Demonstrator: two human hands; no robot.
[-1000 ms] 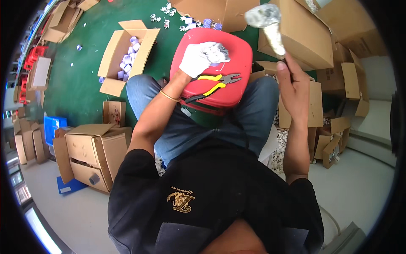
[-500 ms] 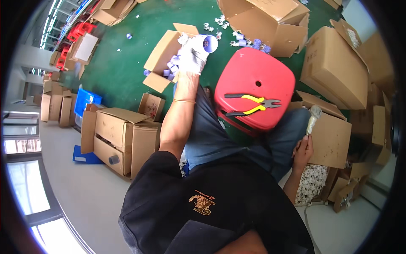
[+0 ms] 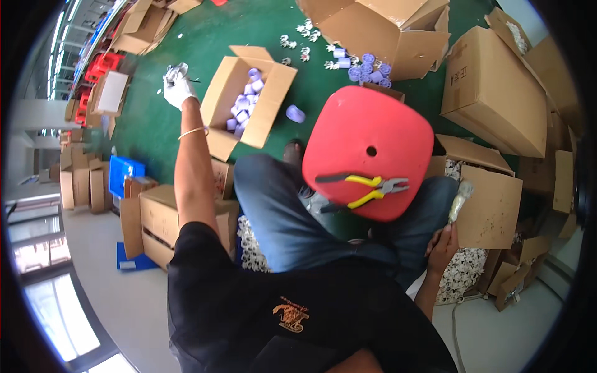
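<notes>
My left hand (image 3: 179, 93), in a white glove, reaches far forward over the green floor, left of an open carton (image 3: 281, 81). Its fingers are closed round a silvery-grey piece (image 3: 177, 71) whose kind I cannot make out. Several lilac plastic cups (image 3: 244, 110) lie in that carton. A single lilac cup (image 3: 295, 114) is between the carton and the red stool (image 3: 360, 137). Beside my right thigh, my bare right hand (image 3: 442, 247) grips a short tool with a yellowish wrapped shaft (image 3: 458, 206) and a pale rounded end. Yellow-and-black pliers (image 3: 373, 186) lie on the stool.
Small white parts (image 3: 305, 30) and a heap of lilac pieces (image 3: 370, 69) lie on the floor beyond the stool. Large cartons (image 3: 491, 93) stand on the right. White parts fill a container (image 3: 461, 273) by my right hand. A blue bin (image 3: 126, 174) stands left.
My left hand has swung left, away from the lilac cup it held; a lone cup now shows right of the carton. The view has shifted, and my right hand keeps its grip.
</notes>
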